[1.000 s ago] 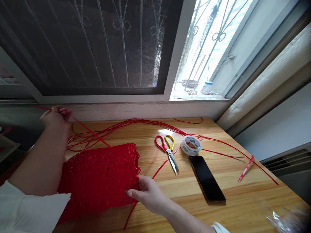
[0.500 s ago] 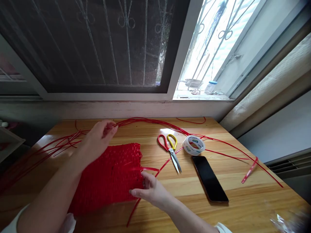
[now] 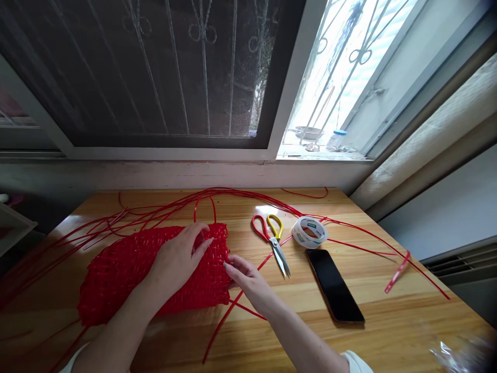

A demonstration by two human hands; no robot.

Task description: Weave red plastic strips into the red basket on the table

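Note:
A red woven piece [image 3: 128, 259] made of shiny plastic strands lies on the wooden table, left of centre, with loose strands poking out at its edges. My left hand [image 3: 182, 254] rests over its upper right part, thumb and fingers curled near the weave; whether a strand is pinched there is too small to tell. At the right edge of the piece, my right hand [image 3: 244, 280] grips the woven border between thumb and fingers. Behind the piece, a bundle of long red strands [image 3: 248, 194] arcs across the table.
Scissors [image 3: 276, 243] with red and yellow handles lie right of the hands. A tape roll [image 3: 309, 232] touches or nearly touches a black phone [image 3: 336, 287]. Clear plastic [image 3: 446, 352] lies at the lower right. The window wall borders the table's [image 3: 392, 305] back edge.
My left hand has moved from the strand bundle down and right onto the woven piece. The piece has shifted and turned, showing more of its left end. My right hand has moved slightly up.

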